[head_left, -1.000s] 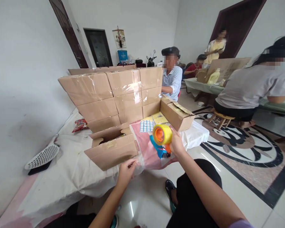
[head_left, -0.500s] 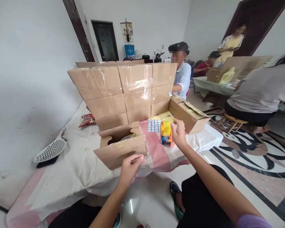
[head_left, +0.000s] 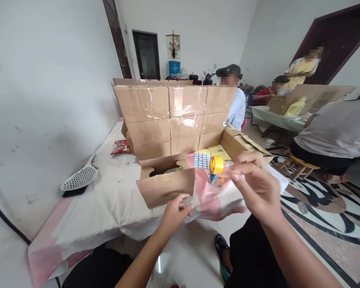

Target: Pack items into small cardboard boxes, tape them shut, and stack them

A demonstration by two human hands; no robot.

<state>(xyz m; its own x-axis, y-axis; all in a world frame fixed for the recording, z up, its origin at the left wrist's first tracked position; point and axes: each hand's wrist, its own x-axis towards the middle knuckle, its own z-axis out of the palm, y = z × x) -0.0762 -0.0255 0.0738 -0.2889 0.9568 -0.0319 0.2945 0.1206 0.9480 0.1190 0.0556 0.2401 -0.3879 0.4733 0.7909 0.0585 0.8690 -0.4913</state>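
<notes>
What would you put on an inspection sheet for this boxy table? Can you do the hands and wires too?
Surface: white-and-pink tablecloth, wrinkled.
Job's things: open cardboard box near the front edge; tape dispenser with a yellow roll, right of it.
Clutter: red printed packet, white perforated scoop-like tool, blue-gridded sheet.
Hands: left hand at the open box's near right corner; right hand by the dispenser, fingers pinched. Can't tell if either holds tape.
Cables: none certain; the dark line at lower left is unclear.
Surroundings: taped cardboard boxes stacked behind; a person in light blue beyond; others at right.
</notes>
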